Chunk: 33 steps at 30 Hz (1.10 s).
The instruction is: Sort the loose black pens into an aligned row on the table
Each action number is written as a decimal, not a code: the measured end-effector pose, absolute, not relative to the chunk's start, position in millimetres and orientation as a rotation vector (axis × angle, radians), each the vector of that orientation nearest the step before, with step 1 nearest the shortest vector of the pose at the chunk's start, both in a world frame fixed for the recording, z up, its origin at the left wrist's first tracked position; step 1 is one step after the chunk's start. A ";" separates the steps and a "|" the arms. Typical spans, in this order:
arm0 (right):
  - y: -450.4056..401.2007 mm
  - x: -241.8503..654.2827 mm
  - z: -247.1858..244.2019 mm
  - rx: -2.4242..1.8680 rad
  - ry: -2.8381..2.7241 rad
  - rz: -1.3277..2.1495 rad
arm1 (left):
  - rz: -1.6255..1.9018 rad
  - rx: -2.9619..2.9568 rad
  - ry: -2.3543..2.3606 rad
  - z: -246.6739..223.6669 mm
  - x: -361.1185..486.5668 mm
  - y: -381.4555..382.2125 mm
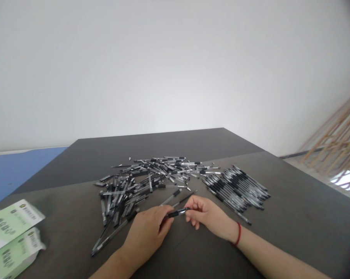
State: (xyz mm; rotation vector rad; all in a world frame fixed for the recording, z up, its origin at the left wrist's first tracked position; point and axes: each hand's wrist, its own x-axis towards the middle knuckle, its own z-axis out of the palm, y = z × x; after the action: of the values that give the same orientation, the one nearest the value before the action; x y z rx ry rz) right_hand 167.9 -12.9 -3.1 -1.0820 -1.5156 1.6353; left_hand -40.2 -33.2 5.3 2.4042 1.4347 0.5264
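Observation:
A black and clear pen lies between my hands at the front middle of the table. My left hand is closed on its left end. The thumb and forefinger of my right hand pinch its right end, and a red cord circles that wrist. Beyond my left hand spreads a jumbled heap of pens and pen parts. Several pens lie side by side in a slanted group beyond my right hand. A few loose pens rest just left of my left hand.
Two green and white packages lie at the table's left front. The dark table has its far edge near a white wall. A blue surface shows at left, and a wooden rack stands at right.

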 end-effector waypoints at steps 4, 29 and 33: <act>-15.3 168.3 -2.6 -1.130 -1.583 1.579 | 0.479 2.380 1.472 8.7 -39.1 -34.4; -17.9 154.1 -4.3 -0.970 -1.430 1.654 | 0.549 2.220 1.453 9.7 -33.4 -37.1; -21.4 142.1 -1.8 -0.907 -1.385 1.661 | 0.536 2.174 1.421 10.0 -28.1 -41.0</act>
State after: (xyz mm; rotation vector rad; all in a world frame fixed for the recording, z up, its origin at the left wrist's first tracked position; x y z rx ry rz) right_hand 142.1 -21.4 -1.8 -0.9068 -1.3853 1.6606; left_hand -28.1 -41.0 10.0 2.1740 1.4205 0.5359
